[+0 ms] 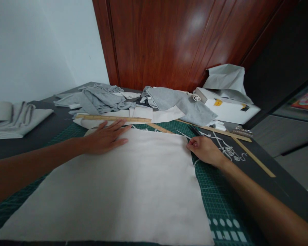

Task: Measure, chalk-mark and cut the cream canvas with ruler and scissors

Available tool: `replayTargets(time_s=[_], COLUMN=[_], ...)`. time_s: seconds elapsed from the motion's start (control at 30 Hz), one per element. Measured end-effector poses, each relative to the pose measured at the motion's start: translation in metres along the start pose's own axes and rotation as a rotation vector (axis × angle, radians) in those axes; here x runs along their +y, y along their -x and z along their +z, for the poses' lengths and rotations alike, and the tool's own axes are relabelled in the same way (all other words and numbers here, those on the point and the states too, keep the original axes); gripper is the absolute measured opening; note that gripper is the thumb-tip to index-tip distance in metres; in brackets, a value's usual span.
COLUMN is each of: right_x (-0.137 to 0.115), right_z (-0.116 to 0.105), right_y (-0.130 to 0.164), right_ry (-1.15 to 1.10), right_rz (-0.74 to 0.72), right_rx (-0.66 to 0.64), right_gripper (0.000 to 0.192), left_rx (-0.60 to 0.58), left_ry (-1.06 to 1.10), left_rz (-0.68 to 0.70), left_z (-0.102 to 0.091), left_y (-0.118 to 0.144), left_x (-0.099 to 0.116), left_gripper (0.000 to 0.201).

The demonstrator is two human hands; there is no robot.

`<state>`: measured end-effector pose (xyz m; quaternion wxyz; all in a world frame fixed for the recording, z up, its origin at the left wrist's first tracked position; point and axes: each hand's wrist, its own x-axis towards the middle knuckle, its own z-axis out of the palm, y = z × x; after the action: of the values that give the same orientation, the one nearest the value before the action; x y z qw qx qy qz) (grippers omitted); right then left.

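Observation:
A large white cloth (pixel 133 184) lies flat over a green cutting mat (pixel 218 194). My left hand (pixel 106 138) rests palm down on its far left part, fingers stretched out. At the far right corner of the cloth, my right hand (pixel 204 148) is closed, thumb and fingers pinched together at the edge. A thin pale pointed sliver (pixel 183 134) juts out leftward from those fingers; whether it is thread or a tool I cannot tell. Just behind this hand lies a dark slim object (pixel 194 130), partly hidden. Thin white cloth strips (pixel 228 152) are tangled to its right.
Grey cloth scraps (pixel 100 97) and more grey cloth (pixel 179 102) are heaped along the back. A wooden ruler (pixel 113 118) lies before them, with wooden strips (pixel 254 157) at right. A white box (pixel 226 107) stands back right; folded pale cloth (pixel 12 119) sits at left.

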<state>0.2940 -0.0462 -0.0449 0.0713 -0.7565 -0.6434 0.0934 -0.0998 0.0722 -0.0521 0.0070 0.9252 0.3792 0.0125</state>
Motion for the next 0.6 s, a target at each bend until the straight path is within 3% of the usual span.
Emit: replayTargets(time_s=[0.13, 0.23, 0.37, 0.47, 0.6], right_x=[-0.001, -0.006, -0.022, -0.038, -0.056], right_z=[-0.009, -0.02, -0.028, -0.023, -0.013], right_y=[0.001, -0.01, -0.042, -0.068, -0.091], right_ry=[0.043, 0.092, 0.135, 0.148, 0.165], right_rz=[-0.017, -0.01, -0.032, -0.089, -0.161], right_rx=[-0.046, -0.011, 0.068, 0.018, -0.05], right_gripper=[0.025, 0.024, 0.028, 0.031, 0.034], left_rx=[-0.014, 0.016, -0.007, -0.085, -0.161], left_ry=[-0.003, -0.003, 0.022, 0.145, 0.287], left_rz=[-0.025, -0.038, 0.113, 0.352, 0.493], left_z=[0.001, -0.004, -0.014, -0.018, -0.011], left_y=[-0.007, -0.009, 0.004, 0.023, 0.042], left_x=[-0.005, 0.009, 0.058, 0.103, 0.139], left_gripper=[0.068, 0.068, 0.07, 0.072, 0.078])
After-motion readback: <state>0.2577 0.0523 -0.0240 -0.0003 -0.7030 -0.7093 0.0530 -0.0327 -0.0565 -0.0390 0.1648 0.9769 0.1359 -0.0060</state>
